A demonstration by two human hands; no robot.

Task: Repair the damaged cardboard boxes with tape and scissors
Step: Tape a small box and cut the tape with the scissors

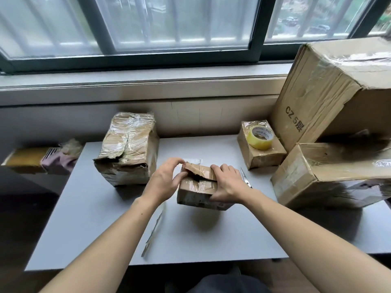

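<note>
1. On the grey tabletop (105, 218), near its middle: small box (196, 193), brown cardboard, creased, old clear tape across its top; one top flap (201, 170) is torn and raised.
2. Left hand (167, 176): at the box's left top edge, fingers curled over the raised flap's corner, grasping it.
3. Right hand (226, 182): over the box's right side, fingers curled on the flap and top, thumb down the near face, grasping the box.
4. Scissors (245, 176): lying flat just right of the right hand, partly hidden by it; metal blades show.
5. Tape roll (260, 137): yellowish clear tape, lying flat on a low box (262, 155) at the back right of the tabletop.
6. Battered box (127, 151): back left of the small box, apart from it; heavily wrapped in wrinkled tape, top edge torn and crushed.
7. Large box (325, 92): far right, tilted, printed "CZ 5" on its side, taped top.
8. Medium box (330, 176): right edge, in front of the large box, its top dented.
9. Tape strip (154, 227): loose clear strip lying on the tabletop under the left forearm.
10. Window (169, 24): dark frame, behind the tabletop above a pale sill.
</note>
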